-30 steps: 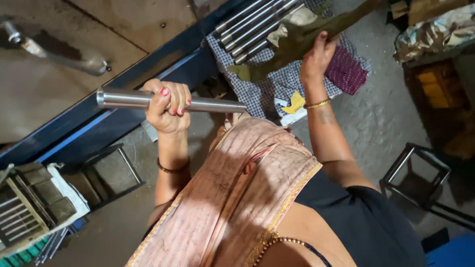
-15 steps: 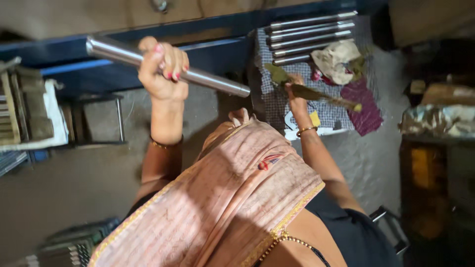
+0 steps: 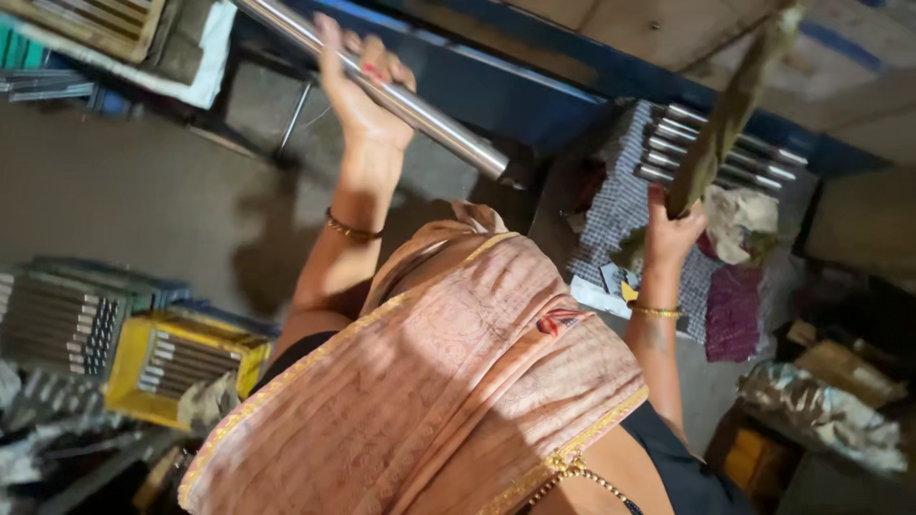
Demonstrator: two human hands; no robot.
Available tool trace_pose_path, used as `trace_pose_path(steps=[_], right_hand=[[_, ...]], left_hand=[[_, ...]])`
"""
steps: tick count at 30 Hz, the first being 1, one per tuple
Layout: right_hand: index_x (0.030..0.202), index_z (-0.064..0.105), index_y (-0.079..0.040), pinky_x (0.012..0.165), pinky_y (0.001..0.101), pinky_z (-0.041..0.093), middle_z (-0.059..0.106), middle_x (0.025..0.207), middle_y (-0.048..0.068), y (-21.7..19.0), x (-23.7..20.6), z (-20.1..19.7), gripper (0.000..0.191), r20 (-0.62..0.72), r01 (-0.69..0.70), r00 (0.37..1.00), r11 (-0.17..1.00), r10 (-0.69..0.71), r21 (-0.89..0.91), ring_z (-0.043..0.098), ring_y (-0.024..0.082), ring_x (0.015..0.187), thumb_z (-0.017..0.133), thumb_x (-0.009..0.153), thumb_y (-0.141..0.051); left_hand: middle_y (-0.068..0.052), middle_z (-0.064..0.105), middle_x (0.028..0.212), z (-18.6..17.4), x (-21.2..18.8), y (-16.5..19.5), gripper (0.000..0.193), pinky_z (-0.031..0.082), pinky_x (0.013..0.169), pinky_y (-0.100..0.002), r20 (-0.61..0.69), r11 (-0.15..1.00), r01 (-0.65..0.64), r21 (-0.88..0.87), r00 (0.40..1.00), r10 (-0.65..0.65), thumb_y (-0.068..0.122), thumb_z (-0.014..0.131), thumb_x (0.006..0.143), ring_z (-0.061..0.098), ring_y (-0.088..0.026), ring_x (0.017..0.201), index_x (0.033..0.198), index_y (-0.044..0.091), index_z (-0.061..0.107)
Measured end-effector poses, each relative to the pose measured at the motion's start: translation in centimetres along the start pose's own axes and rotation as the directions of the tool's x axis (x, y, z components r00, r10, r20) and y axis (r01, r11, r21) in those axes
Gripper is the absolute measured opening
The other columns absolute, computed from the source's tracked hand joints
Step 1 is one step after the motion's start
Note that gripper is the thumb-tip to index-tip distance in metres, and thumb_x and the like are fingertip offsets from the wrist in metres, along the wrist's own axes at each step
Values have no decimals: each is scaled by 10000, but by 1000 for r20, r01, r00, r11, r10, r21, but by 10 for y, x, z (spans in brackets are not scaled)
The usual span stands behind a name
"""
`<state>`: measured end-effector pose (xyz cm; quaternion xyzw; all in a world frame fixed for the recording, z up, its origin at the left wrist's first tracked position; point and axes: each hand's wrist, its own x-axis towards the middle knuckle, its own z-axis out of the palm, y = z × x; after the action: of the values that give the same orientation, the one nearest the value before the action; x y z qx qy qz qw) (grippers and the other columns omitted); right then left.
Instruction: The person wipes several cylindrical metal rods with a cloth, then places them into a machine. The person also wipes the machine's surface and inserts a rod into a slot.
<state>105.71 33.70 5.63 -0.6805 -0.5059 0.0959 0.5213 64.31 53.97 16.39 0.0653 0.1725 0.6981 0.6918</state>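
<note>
- Steel rod (image 3: 382, 91) runs slantwise across the upper middle of the frame, polished and round; the left hand (image 3: 358, 95) holds it from below, fingers (image 3: 377, 67) curled over the top, pressed close around the bar.
- Right hand (image 3: 673, 229), at centre right, is clenched around the lower end of a dirty olive rag strip (image 3: 730, 114) that rises toward the top edge.
- Behind that strip, more finished rods (image 3: 716, 153) lie side by side on a checked cloth (image 3: 620, 219).
- Lower left holds a yellow crate (image 3: 181, 367) of bars.
- To do this well, I judge the left grip should stay near the rod's middle so it does not tip, while the rag wraps fully round the bar under even pressure.
</note>
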Motion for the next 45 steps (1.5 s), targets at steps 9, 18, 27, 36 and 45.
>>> trace_pose_path(steps=[9, 18, 27, 36, 45], right_hand=[[1024, 637, 31, 768, 335, 517, 651, 861, 149, -75, -11, -33, 128, 312, 165, 945, 968, -100, -189, 618, 214, 786, 745, 966, -7], [1039, 686, 15, 664, 380, 495, 611, 830, 167, -91, -23, -25, 157, 326, 317, 923, 883, -203, -346, 613, 295, 695, 818, 962, -19], [1072, 709, -24, 739, 416, 535, 671, 936, 145, -159, 8, 13, 255, 471, 615, 770, 696, -430, -371, 659, 335, 829, 734, 826, 42], [1177, 685, -67, 727, 454, 534, 706, 983, 161, -258, 2, 115, 320, 577, 564, 731, 799, -364, -211, 686, 382, 886, 783, 872, -66], [1186, 660, 26, 662, 365, 531, 730, 891, 205, -221, 8, 26, 441, 889, 219, 458, 971, -18, -94, 682, 271, 697, 755, 887, -283]], left_hand=[[27, 453, 542, -160, 62, 51, 448, 391, 486, -295, -335, 938, 87, -335, 920, -204, 362, 736, 858, 477, -140, 483, 607, 215, 396], [8, 403, 493, -163, 70, 162, 412, 408, 518, -308, -272, 914, -264, -307, 945, 182, 256, 600, 908, 463, -175, 485, 561, 173, 395], [36, 362, 520, -135, 59, 169, 299, 368, 489, -284, -286, 931, -264, -252, 939, 189, 264, 616, 937, 368, -117, 459, 714, 180, 435], [55, 297, 507, -51, 25, 95, 324, 297, 445, -272, -41, 977, -87, -193, 996, 81, 317, 638, 966, 286, -90, 423, 749, 177, 442], [61, 297, 566, -30, -4, 149, 275, 271, 487, -249, 162, 969, 2, -246, 986, 39, 266, 574, 1025, 268, -65, 459, 804, 168, 443]])
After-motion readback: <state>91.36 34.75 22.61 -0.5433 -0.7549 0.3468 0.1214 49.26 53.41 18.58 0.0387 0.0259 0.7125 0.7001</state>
